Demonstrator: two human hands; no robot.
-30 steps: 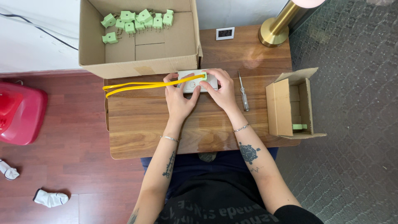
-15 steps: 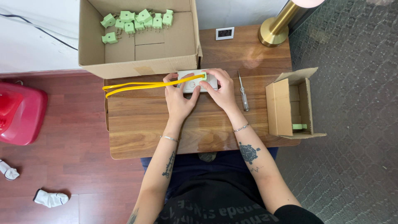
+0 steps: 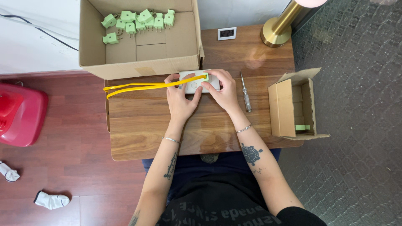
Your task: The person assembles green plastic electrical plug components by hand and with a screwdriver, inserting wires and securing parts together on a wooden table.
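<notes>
Centre frame: white socket block (image 3: 197, 82), pinned flat by your left hand (image 3: 181, 100) and right hand (image 3: 225, 93), fingers curled around it, steadying it; green plug (image 3: 205, 76) with yellow cable (image 3: 142, 86) seated on top.

Eight small pale-green plastic plugs (image 3: 138, 23) lie in the large open cardboard box (image 3: 90, 46) at the desk's far left corner, one more green plug (image 3: 205, 76) sits on the single white rectangular device (image 3: 193, 86) near the far edge, and one green piece (image 3: 302, 127) lies in the small open cardboard box (image 3: 279, 109) at the right edge. That makes two boxes. There is one yellow looped cable (image 3: 142, 86), one slim metal screwdriver (image 3: 245, 92), one small square display (image 3: 227, 33) and one brass lamp base (image 3: 278, 31).
</notes>
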